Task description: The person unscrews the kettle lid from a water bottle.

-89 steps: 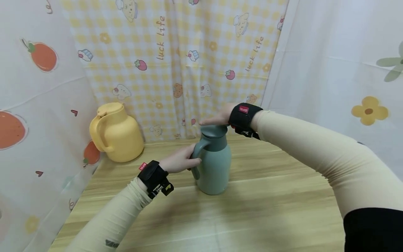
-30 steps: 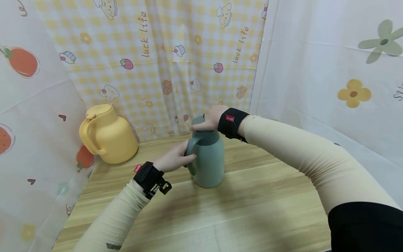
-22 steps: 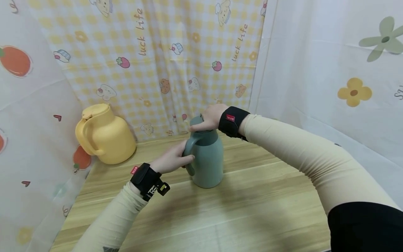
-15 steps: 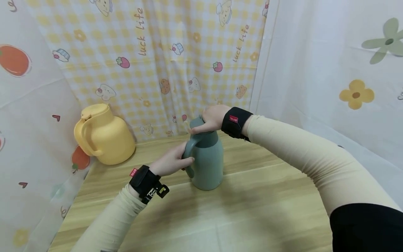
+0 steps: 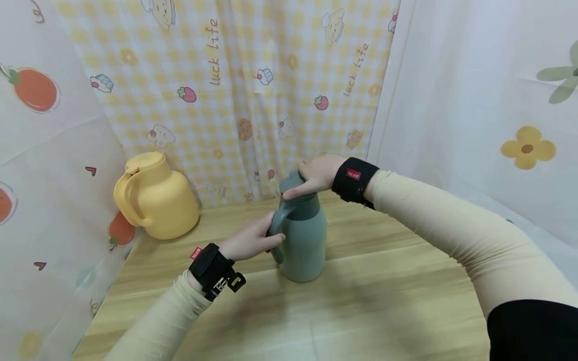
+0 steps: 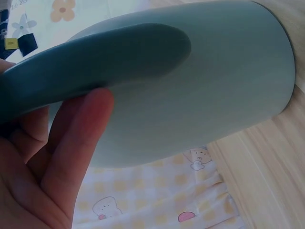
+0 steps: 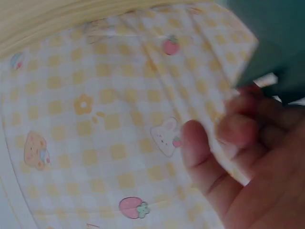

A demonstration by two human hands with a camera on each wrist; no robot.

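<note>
Not much has shifted since half a second back: the right hand (image 5: 317, 175) is still clamped over the lid (image 5: 295, 186) of the green thermos jug (image 5: 303, 240), thumb hooked under the front edge, fingers curled round the top. From three seconds ago it's a bigger change, since that hand was hovering flat over the lid then. Left hand (image 5: 251, 241) keeps its fingers wrapped round the jug's handle (image 5: 276, 225), and the left wrist view shows them (image 6: 71, 157) curled right under it. Jug stands upright in the middle of the wooden worktop (image 5: 361, 301). Yellow jug (image 5: 155, 200) sits well off in the back left corner by the curtain (image 5: 253, 75).
</note>
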